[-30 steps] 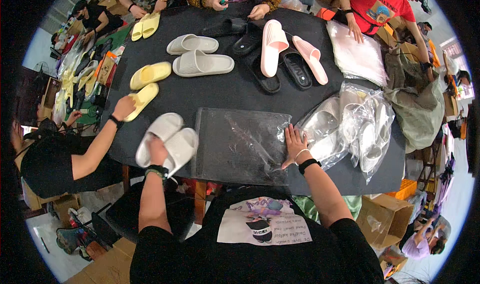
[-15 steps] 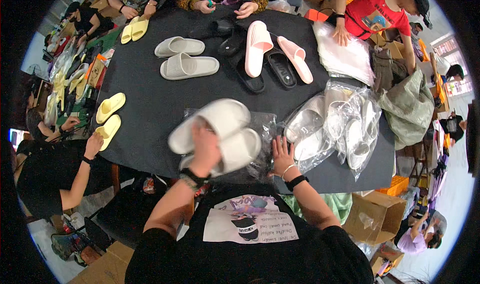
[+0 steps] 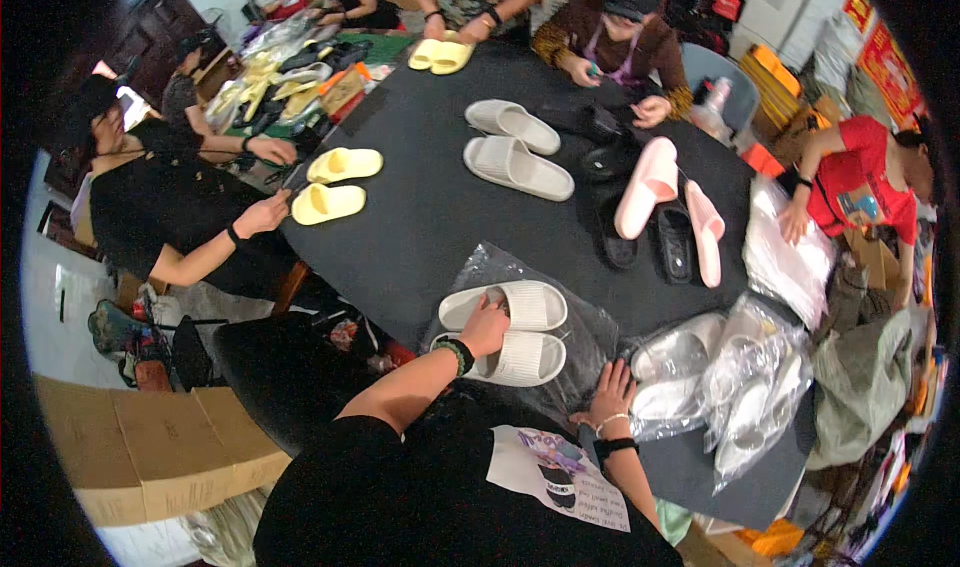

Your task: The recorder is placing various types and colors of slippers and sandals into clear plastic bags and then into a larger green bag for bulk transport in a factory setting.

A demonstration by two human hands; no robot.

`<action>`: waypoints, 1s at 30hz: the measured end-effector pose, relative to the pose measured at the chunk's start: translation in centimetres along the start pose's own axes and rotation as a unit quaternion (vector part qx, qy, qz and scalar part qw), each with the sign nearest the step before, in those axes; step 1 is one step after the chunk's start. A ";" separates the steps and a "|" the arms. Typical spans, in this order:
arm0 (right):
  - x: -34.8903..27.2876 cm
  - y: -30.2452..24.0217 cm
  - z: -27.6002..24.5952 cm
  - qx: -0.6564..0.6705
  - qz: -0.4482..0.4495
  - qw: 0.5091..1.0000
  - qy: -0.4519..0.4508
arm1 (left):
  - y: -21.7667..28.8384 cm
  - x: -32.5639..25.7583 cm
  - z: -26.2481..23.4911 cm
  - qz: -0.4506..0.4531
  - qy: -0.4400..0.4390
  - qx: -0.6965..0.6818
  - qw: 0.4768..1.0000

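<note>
A pair of off-white ribbed slide sandals lies side by side on a clear plastic bag in front of me. My left hand is closed on the far slide sandal, its fingers at the foot opening. The near slide sandal rests just below that hand. My right hand lies with fingers spread at the bag's right edge, holding nothing. Just beyond its fingertips are white slide sandals in clear bags, partly overlapping.
On the dark table are grey slides, pink slides, black slides and yellow slides. A co-worker's hand rests on stacked clear bags. Another co-worker's hand reaches near the yellow pair.
The off-white slides were tilted and blurred in my left hand; now they lie flat on the bag. My view has swung left. My right hand stays by the bag's edge.
</note>
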State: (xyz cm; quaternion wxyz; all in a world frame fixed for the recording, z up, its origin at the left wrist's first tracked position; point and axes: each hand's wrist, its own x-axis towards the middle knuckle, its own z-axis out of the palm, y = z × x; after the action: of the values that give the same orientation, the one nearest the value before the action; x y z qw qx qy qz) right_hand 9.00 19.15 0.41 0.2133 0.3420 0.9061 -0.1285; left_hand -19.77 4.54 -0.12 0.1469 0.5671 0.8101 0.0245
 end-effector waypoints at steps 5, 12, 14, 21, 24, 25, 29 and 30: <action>0.2 0.6 1.2 0.001 -0.014 1.000 0.008 | -8.0 -1.4 0.1 -0.085 0.075 -0.039 0.993; 0.7 0.7 1.5 -0.023 0.008 0.999 -0.039 | -22.5 1.9 -12.6 -0.245 0.281 0.031 0.928; 0.3 0.8 1.7 -0.023 0.022 0.999 -0.036 | -24.9 4.5 -18.2 -0.286 0.252 0.027 0.924; 0.2 -0.6 0.0 -0.006 0.043 0.999 0.002 | -34.9 6.5 -16.5 -0.230 0.143 0.002 0.963; 0.3 -2.0 -1.6 0.041 0.035 0.998 0.020 | -32.3 4.9 -11.5 -0.207 0.189 0.023 0.960; -0.4 -1.8 -1.5 0.062 0.061 0.996 0.009 | -26.5 6.0 -10.0 -0.224 0.164 0.009 0.961; -2.4 0.0 -1.8 0.125 0.083 0.987 0.059 | -11.8 4.3 -7.8 -0.010 0.144 -0.068 0.987; -3.0 0.9 -2.8 0.253 0.085 0.959 0.091 | -8.6 3.7 -7.9 0.019 0.116 -0.082 0.990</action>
State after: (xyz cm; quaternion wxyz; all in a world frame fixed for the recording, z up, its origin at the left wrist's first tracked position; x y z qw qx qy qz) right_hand 10.81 19.18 4.22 0.0462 0.4704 0.8273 -0.3036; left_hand -30.86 5.96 4.86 0.0975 0.5622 0.8057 0.1589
